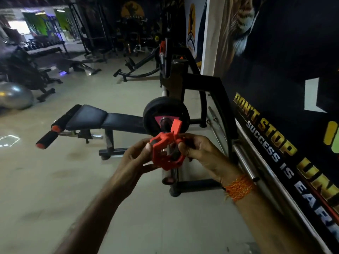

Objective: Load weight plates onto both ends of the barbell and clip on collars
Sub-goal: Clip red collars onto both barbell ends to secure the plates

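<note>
Both hands on the red collar (167, 154), held in the air just near of the bar end. My left hand (135, 158) pinches its left rim, thumb on top, fingers (146, 166) curled under. My right hand (202, 154) grips the right side, fingers closed on it near the hinge. Lever tab (176, 127) is flipped up, so the clamp reads open (ring gap itself is blurry, can't confirm). Collar isn't on the sleeve yet.

Black weight plate (165, 114) sits on the barbell sleeve (163, 123), just far of the collar, pink hub label showing. Bar rests in the black rack (201, 83) by the right wall. Bench (102, 119) runs left of the plate. Orange thread band (239, 187) on right wrist. Another red collar (162, 48) shows at the bar's far end.
</note>
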`<control>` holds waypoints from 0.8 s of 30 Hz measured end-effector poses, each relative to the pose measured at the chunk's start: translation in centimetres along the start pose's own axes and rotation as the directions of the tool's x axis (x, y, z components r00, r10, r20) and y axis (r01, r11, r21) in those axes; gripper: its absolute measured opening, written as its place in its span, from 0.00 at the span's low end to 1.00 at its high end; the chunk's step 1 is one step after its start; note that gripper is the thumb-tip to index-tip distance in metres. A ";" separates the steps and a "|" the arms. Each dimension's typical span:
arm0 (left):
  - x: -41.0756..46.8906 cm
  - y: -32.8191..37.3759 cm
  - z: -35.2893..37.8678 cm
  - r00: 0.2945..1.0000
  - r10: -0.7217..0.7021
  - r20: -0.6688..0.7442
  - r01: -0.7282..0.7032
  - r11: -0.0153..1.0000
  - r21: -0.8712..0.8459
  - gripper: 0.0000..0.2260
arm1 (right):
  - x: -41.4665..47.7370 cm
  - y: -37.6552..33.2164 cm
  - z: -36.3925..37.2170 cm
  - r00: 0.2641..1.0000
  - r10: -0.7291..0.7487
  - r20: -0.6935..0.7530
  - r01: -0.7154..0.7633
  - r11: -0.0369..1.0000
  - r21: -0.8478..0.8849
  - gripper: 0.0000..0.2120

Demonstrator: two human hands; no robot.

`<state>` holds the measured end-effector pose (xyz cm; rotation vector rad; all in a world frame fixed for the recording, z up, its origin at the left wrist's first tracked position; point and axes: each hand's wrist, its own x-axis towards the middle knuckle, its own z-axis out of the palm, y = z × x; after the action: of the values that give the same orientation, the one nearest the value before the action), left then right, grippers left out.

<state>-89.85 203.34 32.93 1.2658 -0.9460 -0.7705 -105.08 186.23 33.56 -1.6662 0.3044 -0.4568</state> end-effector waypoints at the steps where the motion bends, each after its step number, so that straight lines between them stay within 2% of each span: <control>1: -0.6 -0.1 0.3 1.000 0.020 -0.013 -0.019 0.998 0.053 0.20 | -1.0 0.2 0.2 1.000 0.004 -0.016 -0.004 1.000 0.001 0.18; 4: -3.2 -0.9 1.6 0.995 0.061 -0.081 -0.047 0.986 0.162 0.14 | -3.3 1.7 1.0 0.997 0.038 -0.063 -0.039 0.999 -0.013 0.18; 9: -5.8 -3.7 2.9 0.985 0.019 -0.169 0.024 0.969 0.247 0.16 | -5.9 5.1 2.4 0.983 0.115 -0.144 -0.118 0.993 -0.010 0.17; 13: -7.1 -5.7 3.4 0.972 0.003 -0.236 0.051 0.973 0.223 0.17 | -6.8 7.1 3.4 0.971 0.164 -0.176 -0.159 0.986 0.043 0.18; 17: -7.1 -7.4 3.6 0.965 0.001 -0.262 0.053 0.978 0.199 0.18 | -6.8 7.8 4.2 0.961 0.096 -0.258 -0.122 0.989 -0.085 0.22; 24: -5.3 -8.3 2.6 0.975 -0.017 -0.223 0.045 0.992 0.121 0.15 | -4.3 8.9 4.0 0.956 0.025 -0.292 -0.089 0.975 -0.206 0.25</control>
<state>-94.24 205.68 24.06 1.4462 -0.8038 -0.5858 -106.51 190.38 23.89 -1.7975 0.6358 -0.6427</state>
